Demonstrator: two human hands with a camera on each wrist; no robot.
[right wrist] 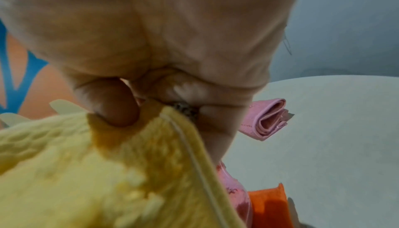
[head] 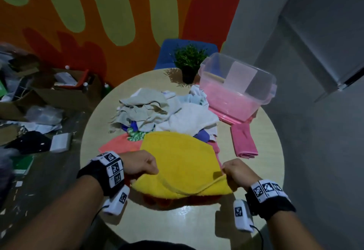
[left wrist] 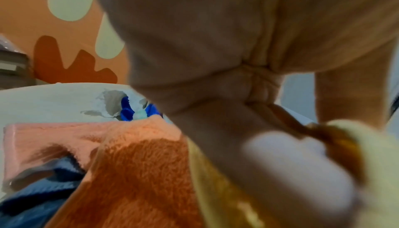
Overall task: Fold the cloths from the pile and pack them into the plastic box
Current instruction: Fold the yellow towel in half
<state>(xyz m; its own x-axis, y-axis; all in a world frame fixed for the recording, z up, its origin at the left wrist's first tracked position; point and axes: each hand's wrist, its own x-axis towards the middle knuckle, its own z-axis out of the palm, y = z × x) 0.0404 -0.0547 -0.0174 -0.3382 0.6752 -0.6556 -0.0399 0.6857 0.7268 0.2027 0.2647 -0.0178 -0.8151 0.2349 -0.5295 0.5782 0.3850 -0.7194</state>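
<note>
A yellow cloth (head: 177,157) lies spread over the near part of the cloth pile (head: 157,111) on the round table (head: 177,222). My left hand (head: 143,164) pinches its near left corner and my right hand (head: 234,171) pinches its near right corner, both lifted slightly. In the right wrist view the thumb and fingers (right wrist: 112,105) clamp the yellow cloth (right wrist: 86,172). The left wrist view shows curled fingers (left wrist: 215,112) on the yellow cloth (left wrist: 226,197) above an orange cloth (left wrist: 134,180). The clear plastic box (head: 238,84) stands at the back right, tilted, on a pink lid.
A folded pink cloth (head: 244,141) lies on the table right of the pile, below the box. A small potted plant (head: 189,62) and a blue chair (head: 167,52) are behind the pile. Cardboard boxes and clutter (head: 39,96) cover the floor at left.
</note>
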